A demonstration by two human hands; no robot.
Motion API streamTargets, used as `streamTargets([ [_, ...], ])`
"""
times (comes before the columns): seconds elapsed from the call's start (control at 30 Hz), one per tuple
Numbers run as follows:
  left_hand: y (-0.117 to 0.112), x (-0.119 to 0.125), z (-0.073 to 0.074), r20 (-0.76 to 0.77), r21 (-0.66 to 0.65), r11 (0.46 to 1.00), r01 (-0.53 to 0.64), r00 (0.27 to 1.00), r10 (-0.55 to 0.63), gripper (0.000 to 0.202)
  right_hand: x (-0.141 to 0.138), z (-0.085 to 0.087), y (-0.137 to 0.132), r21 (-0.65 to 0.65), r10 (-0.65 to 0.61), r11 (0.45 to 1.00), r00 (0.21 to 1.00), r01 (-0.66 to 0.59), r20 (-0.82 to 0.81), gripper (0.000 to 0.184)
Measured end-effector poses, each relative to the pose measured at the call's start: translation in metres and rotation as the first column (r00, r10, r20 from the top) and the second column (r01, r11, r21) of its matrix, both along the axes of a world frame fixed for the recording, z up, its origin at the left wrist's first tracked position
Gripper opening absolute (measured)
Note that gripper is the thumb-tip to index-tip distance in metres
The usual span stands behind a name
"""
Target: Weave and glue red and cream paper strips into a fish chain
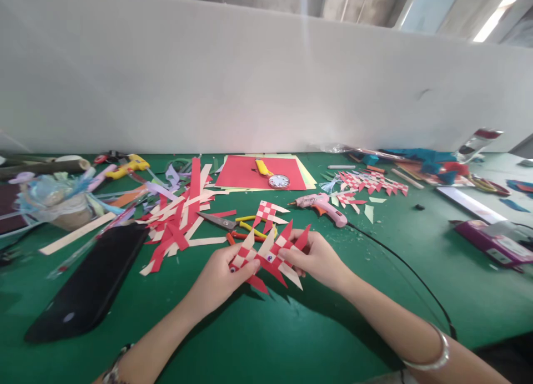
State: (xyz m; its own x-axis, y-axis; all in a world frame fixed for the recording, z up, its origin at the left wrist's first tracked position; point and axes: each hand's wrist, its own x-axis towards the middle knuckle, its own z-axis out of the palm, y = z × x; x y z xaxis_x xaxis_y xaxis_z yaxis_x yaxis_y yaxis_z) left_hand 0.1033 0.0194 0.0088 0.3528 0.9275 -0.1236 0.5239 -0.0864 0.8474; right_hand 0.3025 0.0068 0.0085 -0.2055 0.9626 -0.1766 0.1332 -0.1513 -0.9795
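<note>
My left hand [221,277] pinches a woven red-and-cream paper fish [242,254] with a googly eye at its left end. In my right hand [320,259], thumb on top, is a second woven paper fish [271,266], also with an eye. Their pointed strips meet or overlap above the green table; whether they are joined I cannot tell. Just beyond lies another paper fish [265,211], partly over the yellow handles of the scissors [220,222]. A red-handled tool [247,236] is partly hidden behind my hands. To the right rests a pink glue gun [328,207].
Loose red and cream paper strips [179,220] pile up left of centre, near a black case [94,284]. Behind, red paper sheets [237,172] carry a yellow cutter [262,167] and a round eye container [278,181]. More woven pieces [370,181] lie right. The glue-gun cord [400,254] crosses the right side.
</note>
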Motion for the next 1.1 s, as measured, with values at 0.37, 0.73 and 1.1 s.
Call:
streamTargets([
  [0.37,-0.002,0.003,0.003,0.009,-0.037,0.999,0.004,1.0,-0.003,0.03,-0.003,-0.005,0.0,-0.004,-0.024,1.0,0.999,0.024,0.037,0.018],
  [0.73,0.001,0.003,0.001,-0.028,-0.03,1.0,-0.005,1.0,0.004,0.03,-0.009,-0.002,-0.002,0.011,-0.062,0.998,0.997,0.061,0.048,0.018],
  [1.1,-0.001,0.004,0.003,0.071,-0.131,0.991,0.042,0.997,-0.033,0.033,-0.011,-0.002,-0.004,0.044,-0.02,0.999,0.999,0.018,0.047,0.013],
])
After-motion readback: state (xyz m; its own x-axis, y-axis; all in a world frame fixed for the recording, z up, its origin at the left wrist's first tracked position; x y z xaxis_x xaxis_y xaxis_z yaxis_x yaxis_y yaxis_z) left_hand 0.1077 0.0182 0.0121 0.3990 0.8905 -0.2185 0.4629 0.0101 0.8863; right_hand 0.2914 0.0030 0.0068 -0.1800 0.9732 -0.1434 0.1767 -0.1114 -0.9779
